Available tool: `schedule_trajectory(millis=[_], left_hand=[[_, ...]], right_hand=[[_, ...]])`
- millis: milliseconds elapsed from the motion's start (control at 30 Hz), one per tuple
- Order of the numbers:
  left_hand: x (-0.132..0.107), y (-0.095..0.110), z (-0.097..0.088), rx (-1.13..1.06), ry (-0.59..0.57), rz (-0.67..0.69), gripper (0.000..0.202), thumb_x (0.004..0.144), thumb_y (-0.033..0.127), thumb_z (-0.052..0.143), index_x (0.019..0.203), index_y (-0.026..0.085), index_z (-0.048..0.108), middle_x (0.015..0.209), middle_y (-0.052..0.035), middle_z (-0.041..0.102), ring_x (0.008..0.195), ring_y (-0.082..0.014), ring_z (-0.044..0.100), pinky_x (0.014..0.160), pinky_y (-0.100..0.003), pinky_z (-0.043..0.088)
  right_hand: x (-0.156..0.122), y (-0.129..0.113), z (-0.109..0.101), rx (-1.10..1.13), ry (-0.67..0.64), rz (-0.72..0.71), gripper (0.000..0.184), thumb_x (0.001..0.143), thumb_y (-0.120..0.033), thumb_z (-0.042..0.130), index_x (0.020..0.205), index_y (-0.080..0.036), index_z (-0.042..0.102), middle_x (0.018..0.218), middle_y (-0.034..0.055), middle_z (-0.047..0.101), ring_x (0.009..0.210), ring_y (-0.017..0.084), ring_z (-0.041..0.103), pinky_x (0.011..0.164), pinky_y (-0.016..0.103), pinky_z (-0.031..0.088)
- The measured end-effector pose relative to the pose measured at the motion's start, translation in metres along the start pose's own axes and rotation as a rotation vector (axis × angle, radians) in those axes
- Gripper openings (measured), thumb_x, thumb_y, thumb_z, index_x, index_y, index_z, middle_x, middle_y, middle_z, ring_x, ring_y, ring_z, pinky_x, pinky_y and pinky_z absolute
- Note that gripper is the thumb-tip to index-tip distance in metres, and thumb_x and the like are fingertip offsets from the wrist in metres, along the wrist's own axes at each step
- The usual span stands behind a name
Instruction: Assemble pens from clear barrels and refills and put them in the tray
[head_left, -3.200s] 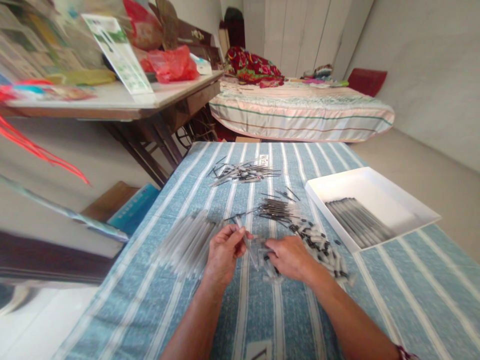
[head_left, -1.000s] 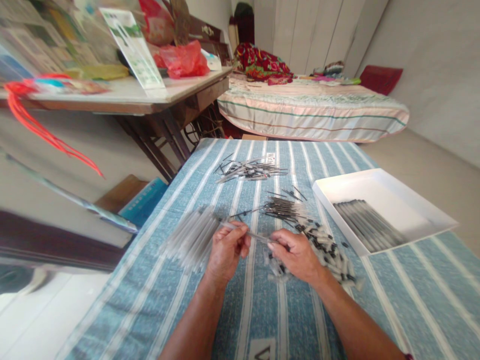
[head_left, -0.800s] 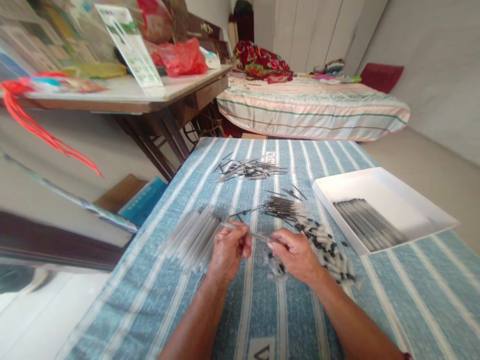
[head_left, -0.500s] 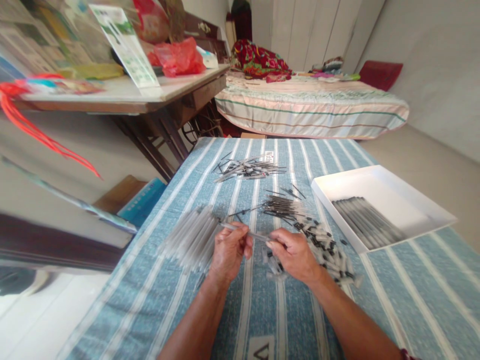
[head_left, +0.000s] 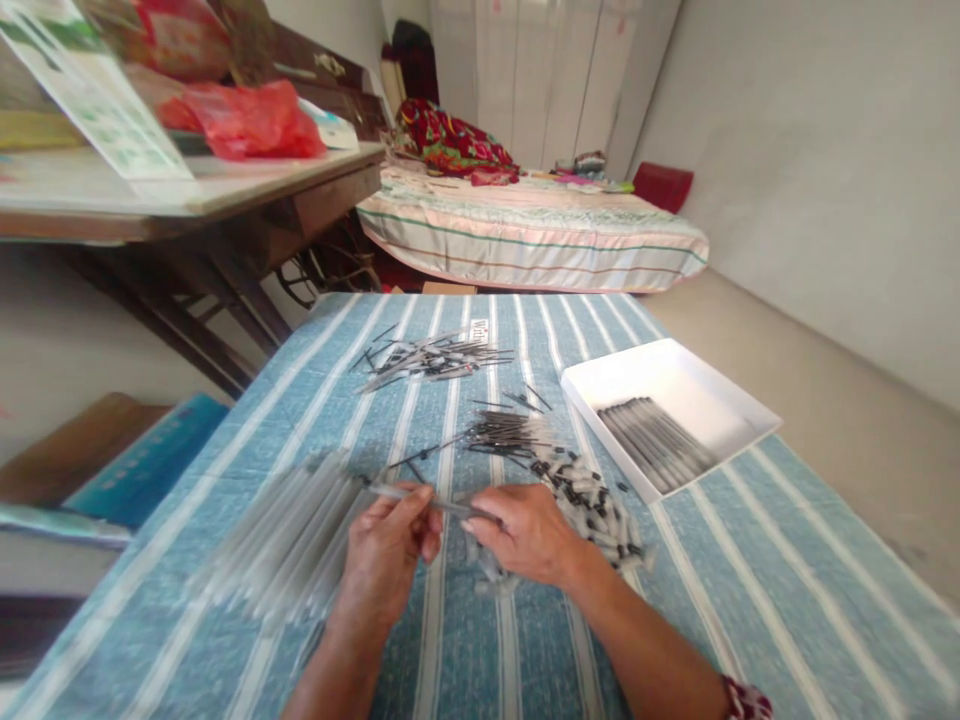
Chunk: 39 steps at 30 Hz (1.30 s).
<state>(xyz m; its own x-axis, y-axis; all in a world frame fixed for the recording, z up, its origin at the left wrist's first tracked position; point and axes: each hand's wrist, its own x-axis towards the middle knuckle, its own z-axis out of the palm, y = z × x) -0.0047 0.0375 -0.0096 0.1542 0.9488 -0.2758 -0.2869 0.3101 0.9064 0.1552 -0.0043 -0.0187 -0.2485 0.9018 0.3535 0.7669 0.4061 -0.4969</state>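
My left hand [head_left: 386, 550] and my right hand [head_left: 525, 535] both pinch one thin clear pen tube [head_left: 442, 503], held level between them just above the blue striped tablecloth [head_left: 750, 600]. Left of my left hand lies a heap of clear tubes [head_left: 289, 535]. Under and beside my right hand is a pile of small clear-and-black caps [head_left: 592, 500]. Beyond it lies a bundle of thin dark refills [head_left: 506, 435].
A white tray [head_left: 675, 375] with finished pens [head_left: 656, 445] sits at the right. Another scatter of pen parts [head_left: 431, 357] lies farther back. A wooden table [head_left: 225, 195] with a red bag stands left; a bed [head_left: 540, 235] is behind.
The camera has swung, so everything sits further left and lower in the picture. Both hands keep their pinch on the same tube; 3.2 s ago the tube was tilted, now it lies level.
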Motion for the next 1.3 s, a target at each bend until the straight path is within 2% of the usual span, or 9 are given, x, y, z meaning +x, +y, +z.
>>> schedule_trajectory(millis=[100,267,333,433,567,700,867,1067,1300], left_hand=[[0.0,-0.003,0.001,0.067,-0.043,-0.003,0.016,0.067,0.025,0.066,0.068,0.015,0.054,0.045,0.0035,0.056,0.033,-0.0072,0.043,0.033,-0.018,0.031],[-0.001,-0.004,0.003,0.12,-0.122,-0.008,0.021,0.07,0.033,0.065,0.076,0.013,0.059,0.051,0.0018,0.059,0.038,-0.0079,0.046,0.038,-0.02,0.034],[-0.001,-0.002,0.003,0.147,-0.142,0.012,0.024,0.072,0.035,0.064,0.081,0.013,0.061,0.054,0.0014,0.059,0.04,-0.0079,0.046,0.04,-0.02,0.035],[-0.001,0.0,0.002,0.197,-0.129,0.026,0.027,0.072,0.036,0.063,0.085,0.013,0.062,0.054,0.0017,0.059,0.04,-0.0075,0.045,0.041,-0.02,0.034],[-0.001,0.0,0.002,0.252,-0.112,-0.002,0.025,0.068,0.036,0.066,0.079,0.014,0.062,0.054,0.0022,0.058,0.04,-0.0074,0.044,0.04,-0.019,0.033],[-0.002,-0.002,0.006,0.318,-0.135,-0.02,0.023,0.064,0.036,0.068,0.073,0.015,0.063,0.053,0.0025,0.057,0.039,-0.008,0.044,0.038,-0.02,0.034],[-0.003,-0.003,0.006,0.392,-0.153,-0.03,0.024,0.065,0.038,0.066,0.073,0.015,0.062,0.052,0.0032,0.057,0.039,-0.0083,0.045,0.039,-0.02,0.035],[-0.001,-0.005,0.005,0.422,-0.148,-0.033,0.026,0.066,0.038,0.065,0.077,0.015,0.06,0.052,0.0037,0.057,0.038,-0.0083,0.045,0.039,-0.02,0.035],[-0.003,-0.003,0.008,0.419,-0.14,-0.044,0.025,0.064,0.037,0.066,0.076,0.015,0.062,0.051,0.0033,0.057,0.038,-0.0087,0.045,0.039,-0.02,0.035]], right_hand=[[0.002,-0.002,-0.002,-0.122,0.006,-0.049,0.025,0.087,-0.032,0.046,0.067,-0.02,0.055,0.063,-0.0006,0.059,0.062,0.012,0.054,0.059,0.023,0.035],[0.003,-0.003,-0.011,-0.166,0.052,-0.057,0.021,0.083,-0.025,0.051,0.063,-0.02,0.055,0.062,-0.0008,0.057,0.063,0.012,0.052,0.059,0.023,0.035],[0.002,0.003,-0.021,-0.169,0.116,-0.001,0.021,0.082,-0.023,0.05,0.062,-0.019,0.056,0.062,-0.0005,0.056,0.063,0.012,0.052,0.06,0.023,0.036],[-0.008,0.022,-0.042,-0.205,0.284,0.161,0.023,0.084,-0.023,0.047,0.066,-0.018,0.059,0.068,0.0015,0.058,0.067,0.013,0.053,0.063,0.023,0.038],[-0.037,0.059,-0.068,-0.415,0.478,0.367,0.024,0.084,-0.026,0.048,0.069,-0.017,0.063,0.074,0.0054,0.06,0.073,0.016,0.054,0.068,0.026,0.038],[-0.067,0.088,-0.081,-0.653,0.456,0.538,0.027,0.084,-0.029,0.048,0.067,-0.018,0.066,0.075,0.0058,0.061,0.073,0.018,0.055,0.066,0.028,0.037],[-0.082,0.097,-0.082,-0.764,0.312,0.635,0.027,0.084,-0.029,0.049,0.067,-0.019,0.068,0.079,0.0063,0.062,0.074,0.019,0.054,0.067,0.03,0.035],[-0.083,0.094,-0.08,-0.79,0.29,0.613,0.026,0.084,-0.028,0.049,0.071,-0.02,0.071,0.088,0.0086,0.062,0.083,0.022,0.051,0.071,0.032,0.036],[-0.092,0.1,-0.076,-0.826,0.383,0.495,0.024,0.082,-0.026,0.052,0.067,-0.02,0.07,0.092,0.0097,0.063,0.089,0.025,0.048,0.068,0.033,0.037]])
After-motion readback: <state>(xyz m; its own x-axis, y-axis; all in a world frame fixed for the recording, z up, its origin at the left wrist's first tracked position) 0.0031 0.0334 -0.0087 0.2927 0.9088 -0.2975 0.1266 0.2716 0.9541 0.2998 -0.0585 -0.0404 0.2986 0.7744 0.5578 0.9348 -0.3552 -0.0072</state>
